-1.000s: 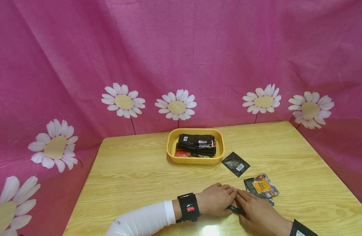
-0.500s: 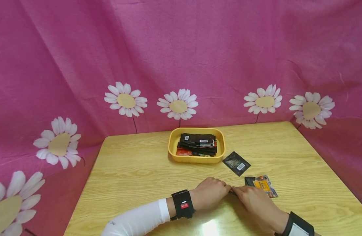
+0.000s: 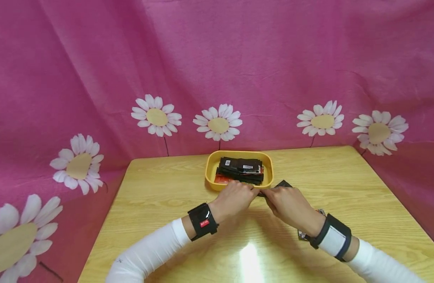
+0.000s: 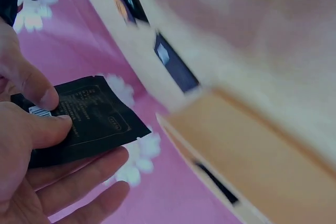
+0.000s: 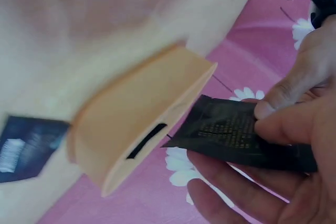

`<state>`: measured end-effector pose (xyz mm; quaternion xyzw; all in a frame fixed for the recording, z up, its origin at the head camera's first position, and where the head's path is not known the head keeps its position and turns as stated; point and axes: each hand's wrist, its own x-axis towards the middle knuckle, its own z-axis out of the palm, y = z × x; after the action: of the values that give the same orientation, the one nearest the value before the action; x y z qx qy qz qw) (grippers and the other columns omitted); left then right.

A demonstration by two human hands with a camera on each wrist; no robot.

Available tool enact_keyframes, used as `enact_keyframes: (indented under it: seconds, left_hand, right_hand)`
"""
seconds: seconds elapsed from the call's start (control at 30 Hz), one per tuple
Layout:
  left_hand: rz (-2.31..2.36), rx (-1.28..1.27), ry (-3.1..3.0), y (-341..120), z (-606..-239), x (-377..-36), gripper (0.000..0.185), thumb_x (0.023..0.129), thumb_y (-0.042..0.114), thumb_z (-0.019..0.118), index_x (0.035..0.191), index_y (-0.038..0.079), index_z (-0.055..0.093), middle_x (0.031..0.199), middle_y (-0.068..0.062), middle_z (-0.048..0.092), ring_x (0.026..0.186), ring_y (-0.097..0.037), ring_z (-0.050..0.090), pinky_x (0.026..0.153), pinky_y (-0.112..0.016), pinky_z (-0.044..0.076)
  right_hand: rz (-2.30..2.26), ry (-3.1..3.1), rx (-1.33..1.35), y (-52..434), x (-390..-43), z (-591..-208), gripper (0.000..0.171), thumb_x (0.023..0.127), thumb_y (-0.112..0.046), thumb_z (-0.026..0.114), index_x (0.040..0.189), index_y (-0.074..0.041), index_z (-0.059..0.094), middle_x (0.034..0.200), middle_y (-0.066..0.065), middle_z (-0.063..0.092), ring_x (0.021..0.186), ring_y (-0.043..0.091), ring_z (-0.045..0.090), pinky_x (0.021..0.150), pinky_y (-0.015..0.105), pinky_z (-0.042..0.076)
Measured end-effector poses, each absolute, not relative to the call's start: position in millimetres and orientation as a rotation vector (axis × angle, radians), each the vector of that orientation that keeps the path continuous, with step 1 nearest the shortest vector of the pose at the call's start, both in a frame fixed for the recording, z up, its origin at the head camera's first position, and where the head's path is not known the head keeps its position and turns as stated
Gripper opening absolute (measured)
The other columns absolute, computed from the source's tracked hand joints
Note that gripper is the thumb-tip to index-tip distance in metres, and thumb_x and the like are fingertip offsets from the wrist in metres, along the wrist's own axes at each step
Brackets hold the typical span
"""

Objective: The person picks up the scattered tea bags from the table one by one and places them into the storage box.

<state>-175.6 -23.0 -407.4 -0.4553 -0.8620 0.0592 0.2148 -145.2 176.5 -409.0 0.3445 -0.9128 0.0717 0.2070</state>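
Note:
Between both hands is a black sachet (image 4: 100, 114) with small printed text and a barcode. In the head view only a dark sliver of it shows. My left hand (image 3: 235, 197) pinches one end, thumb on top and fingers beneath. The other end is pinched by my right hand (image 3: 292, 206) in the same manner. The right wrist view shows the sachet (image 5: 226, 129) raised beside the yellow tray (image 5: 136, 98). Both hands are at the tray's near rim (image 3: 210, 184). Inside the tray lies a pile of black sachets (image 3: 239, 165), with a red one partly showing.
A loose black sachet (image 5: 31, 148) lies on the table right of the tray, mostly behind my right hand in the head view. Another packet (image 3: 302, 236) is largely covered by my right wrist. A pink flowered cloth (image 3: 266, 70) hangs behind the wooden table (image 3: 160, 181).
Both hands have moved forward and slightly left, from the table's front to the tray's near rim, carrying the black sachet. The right arm now passes over the loose packet.

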Motion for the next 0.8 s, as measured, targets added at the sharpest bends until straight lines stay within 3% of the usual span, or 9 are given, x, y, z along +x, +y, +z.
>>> enact_keyframes:
  seconds: [0.13,0.3,0.57,0.8]
  left_hand:
    - [0.151,-1.153,-2.391,-36,-399,-198,0.012,0.095,0.016,0.062,0.104,0.018,0.07,0.09,0.006,0.07,0.07,-0.01,0.065,0.053,-0.027,0.049]
    - [0.147,-1.067,-2.477,-50,-397,-228,0.03,0.09,0.016,0.07,0.12,0.014,0.068,0.107,0.002,0.071,0.087,-0.016,0.069,0.064,-0.033,0.055]
    - [0.073,-0.976,-2.602,-66,-413,-274,0.03,0.101,0.013,0.053,0.129,0.016,0.064,0.119,0.0,0.068,0.096,-0.02,0.069,0.077,-0.036,0.057]
    - [0.012,-0.878,-2.661,-74,-421,-294,0.038,0.098,0.012,0.059,0.136,0.013,0.06,0.131,-0.005,0.063,0.103,-0.023,0.068,0.082,-0.037,0.056]
  right_hand:
    - [0.168,-2.505,0.954,163,-172,-400,0.023,0.085,-0.007,0.073,0.108,-0.003,0.07,0.082,0.006,0.071,0.062,0.021,0.066,0.049,0.038,0.052]
    - [0.079,-2.458,0.958,145,-209,-399,0.027,0.091,-0.009,0.067,0.117,-0.002,0.069,0.099,0.009,0.073,0.067,0.026,0.069,0.051,0.042,0.054]
    - [0.054,-2.486,0.935,126,-256,-415,0.033,0.091,-0.007,0.063,0.123,-0.005,0.066,0.083,0.011,0.071,0.06,0.024,0.066,0.05,0.041,0.053]
    - [0.113,-2.509,0.906,111,-284,-424,0.034,0.091,-0.005,0.061,0.125,-0.004,0.064,0.115,0.011,0.07,0.085,0.029,0.07,0.067,0.045,0.057]
